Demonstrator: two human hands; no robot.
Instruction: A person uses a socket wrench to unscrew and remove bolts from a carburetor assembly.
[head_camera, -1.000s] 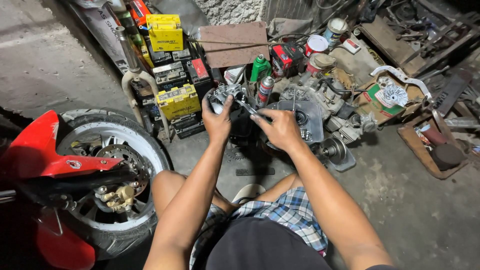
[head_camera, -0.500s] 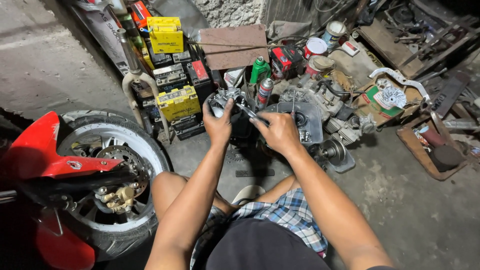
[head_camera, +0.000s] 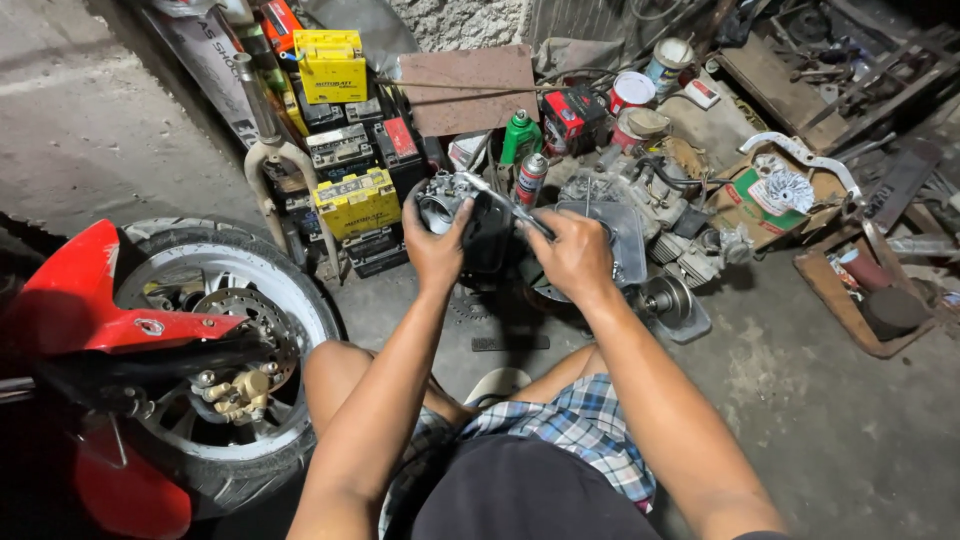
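My left hand (head_camera: 436, 248) grips a grey metal carburetor (head_camera: 447, 197) held up in front of me, its round opening facing left. My right hand (head_camera: 572, 252) is closed around a slim metal tool (head_camera: 505, 203) whose tip rests on the top of the carburetor. Both forearms reach forward over my knees and checked shorts. The far side of the carburetor is hidden behind my fingers.
A motorcycle front wheel (head_camera: 215, 340) with a red fender (head_camera: 95, 300) stands at left. Yellow and black batteries (head_camera: 355, 200) are stacked behind it. Spray cans (head_camera: 530, 175), an engine block (head_camera: 640, 215), a cardboard box (head_camera: 770, 195) and scrap metal (head_camera: 860, 60) crowd the concrete floor ahead and right.
Both hands have stayed together on the carburetor, with only a small shift of the tool on its top. Nothing else has moved.
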